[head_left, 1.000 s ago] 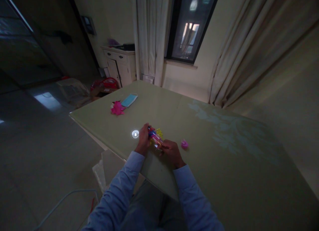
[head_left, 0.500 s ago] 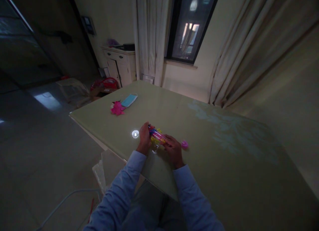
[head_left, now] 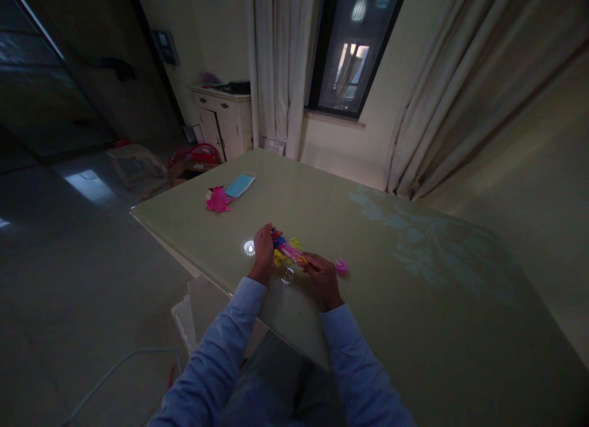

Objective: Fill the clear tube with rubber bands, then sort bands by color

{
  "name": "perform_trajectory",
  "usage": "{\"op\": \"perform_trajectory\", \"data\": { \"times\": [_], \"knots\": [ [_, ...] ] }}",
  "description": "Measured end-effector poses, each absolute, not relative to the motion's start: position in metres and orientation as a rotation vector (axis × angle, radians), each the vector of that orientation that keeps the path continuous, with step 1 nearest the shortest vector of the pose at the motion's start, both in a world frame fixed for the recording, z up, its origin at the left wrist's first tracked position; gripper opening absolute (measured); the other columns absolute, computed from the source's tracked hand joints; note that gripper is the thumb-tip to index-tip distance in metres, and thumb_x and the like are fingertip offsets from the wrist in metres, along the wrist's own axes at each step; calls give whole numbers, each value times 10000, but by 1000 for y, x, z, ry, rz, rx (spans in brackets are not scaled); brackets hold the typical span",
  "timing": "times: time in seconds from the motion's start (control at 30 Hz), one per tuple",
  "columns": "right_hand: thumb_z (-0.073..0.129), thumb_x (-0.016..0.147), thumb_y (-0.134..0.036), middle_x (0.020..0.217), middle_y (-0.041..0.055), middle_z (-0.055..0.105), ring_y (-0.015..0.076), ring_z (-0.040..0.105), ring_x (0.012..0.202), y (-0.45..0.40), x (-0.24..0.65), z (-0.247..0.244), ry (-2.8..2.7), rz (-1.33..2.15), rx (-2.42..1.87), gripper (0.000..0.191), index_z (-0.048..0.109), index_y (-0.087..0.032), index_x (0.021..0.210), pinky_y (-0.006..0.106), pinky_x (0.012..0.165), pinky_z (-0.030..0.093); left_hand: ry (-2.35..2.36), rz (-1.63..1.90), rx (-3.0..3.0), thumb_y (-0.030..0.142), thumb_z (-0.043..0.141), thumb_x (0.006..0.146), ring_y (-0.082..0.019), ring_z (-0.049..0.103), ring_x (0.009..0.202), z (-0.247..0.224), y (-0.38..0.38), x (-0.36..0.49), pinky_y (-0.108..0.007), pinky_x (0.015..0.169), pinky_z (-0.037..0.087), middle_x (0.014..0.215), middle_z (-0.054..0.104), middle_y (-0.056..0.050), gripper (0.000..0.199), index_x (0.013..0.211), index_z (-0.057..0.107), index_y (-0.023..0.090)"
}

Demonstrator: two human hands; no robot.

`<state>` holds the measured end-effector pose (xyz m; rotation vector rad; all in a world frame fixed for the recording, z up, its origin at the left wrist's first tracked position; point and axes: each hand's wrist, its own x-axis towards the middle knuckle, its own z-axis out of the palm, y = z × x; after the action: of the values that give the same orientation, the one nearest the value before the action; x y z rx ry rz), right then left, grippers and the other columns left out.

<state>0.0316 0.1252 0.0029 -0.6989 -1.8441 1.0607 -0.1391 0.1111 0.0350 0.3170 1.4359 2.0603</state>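
Note:
A shiny, clear-wrapped bundle (head_left: 289,251) with red, blue and pink contents is stretched between my two hands above the table. My left hand (head_left: 263,250) is closed around its red and blue end. At the opposite end, the fingers of my right hand (head_left: 324,278) pinch the wrapping. Yellow frilly pieces (head_left: 279,258) show on both sides of the bundle; whether they belong to it I cannot tell. Just right of my right hand lies a small pink crumpled piece (head_left: 341,267). A clear roundish shape (head_left: 288,276) appears below the bundle, perhaps a reflection.
The glossy green table (head_left: 304,194) carries a blue face mask (head_left: 240,185) and a bright pink flower-like piece (head_left: 218,199) farther left. A bright round spot (head_left: 249,248) shines beside my left hand. Beyond stand a white cabinet (head_left: 225,120) and a stool (head_left: 135,160).
My left hand has shifted slightly left, and the bundle's wrapping looks less smooth. My right hand's fingers have drawn toward the bundle's end.

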Motion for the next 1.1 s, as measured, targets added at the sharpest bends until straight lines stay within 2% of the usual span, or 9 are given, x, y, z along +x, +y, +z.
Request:
{"op": "perform_trajectory", "data": {
  "times": [0.2,0.37,0.63,0.83,0.97,1.1],
  "knots": [
    [640,852,-317,979,79,769,228,704,864,128,31,1,-1898,990,-844,190,774,-219,945,374,828,552,1682,2085,583,475,566,807,-128,570,564,37,108,-146,-246,557,453,630,616,-7,312,739,569,170],
    [640,845,-360,922,94,744,224,685,830,130,31,0,-1896,955,-915,212,746,-187,905,337,739,550,1817,2078,781,444,567,844,-133,571,579,44,105,-148,-238,553,448,649,600,3,260,811,555,186],
    [664,770,-276,1043,108,694,211,655,845,131,32,-10,-1884,986,-958,338,693,-172,1090,344,755,555,1979,1695,1393,430,652,819,-144,588,673,55,106,-145,-257,643,442,790,642,-11,258,928,604,201],
    [652,748,-205,1059,107,663,218,640,858,130,31,-11,-1866,1010,-920,364,680,-181,1110,358,762,555,1823,1715,1468,397,751,739,-168,584,707,55,105,-151,-268,682,433,790,659,-27,250,883,661,212],
    [650,748,-176,1053,98,654,230,626,926,130,31,-9,-1893,946,-905,356,683,-186,1102,373,815,541,1732,1826,1306,377,778,698,-162,565,688,60,100,-155,-257,669,424,773,650,-14,252,862,673,216],
    [656,751,-170,1043,98,641,227,612,905,130,32,-9,-1920,904,-916,356,683,-175,1106,384,828,531,1774,1885,1276,367,750,719,-157,558,688,62,93,-160,-251,670,419,769,639,-9,218,853,672,213]
  ]
}}
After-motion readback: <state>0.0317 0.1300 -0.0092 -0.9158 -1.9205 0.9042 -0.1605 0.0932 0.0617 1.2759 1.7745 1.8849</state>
